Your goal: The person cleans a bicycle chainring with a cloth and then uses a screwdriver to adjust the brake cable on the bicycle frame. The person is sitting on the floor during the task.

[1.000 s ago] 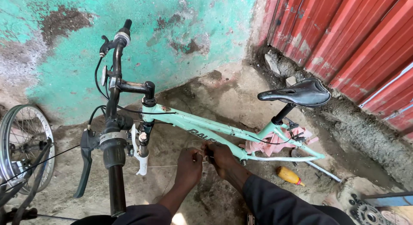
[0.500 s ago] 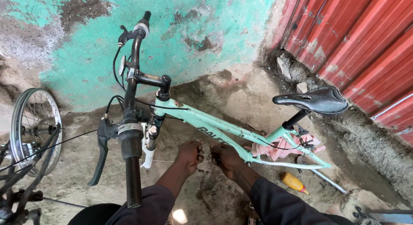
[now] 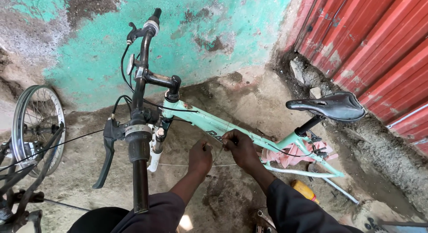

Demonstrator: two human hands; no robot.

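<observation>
A loose spoked wheel [image 3: 38, 126] stands at the left against the peeling turquoise wall [image 3: 214, 32]. Red corrugated sheeting [image 3: 379, 50] closes the right side. A small yellow bottle [image 3: 304, 190] lies on the dirt ground [image 3: 249, 99].

Rough dirt-and-concrete floor [image 3: 249, 99] – mint bicycle frame [image 3: 209, 121], loose spoked wheel [image 3: 35, 126], yellow-handled tool [image 3: 304, 190]

Bright, even daylight, soft shadows, sharp focus, wide-angle bending at edges.
</observation>
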